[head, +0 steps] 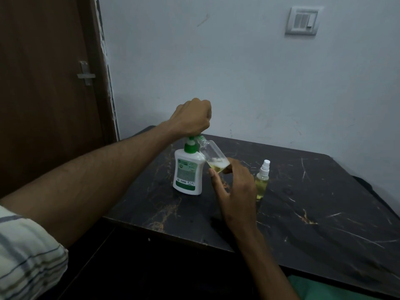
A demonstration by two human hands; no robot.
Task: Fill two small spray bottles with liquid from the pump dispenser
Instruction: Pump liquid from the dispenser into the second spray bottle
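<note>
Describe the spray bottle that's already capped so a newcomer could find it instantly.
Start at the dark marble-patterned table against the pale wall. Near its middle stands a white pump dispenser with a green top; look to its right, past the right hand. The capped spray bottle stands upright there alone, untouched, wearing a white sprayer, unlike the open bottle held tilted at the pump.

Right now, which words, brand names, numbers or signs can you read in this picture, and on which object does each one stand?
No text can be read.
Pump dispenser: its green and white label carries print and a small logo, all too blurred to read.
Capped spray bottle: no label visible.
Open spray bottle: clear, no label visible.
Wall switch plate: no markings visible.
</note>
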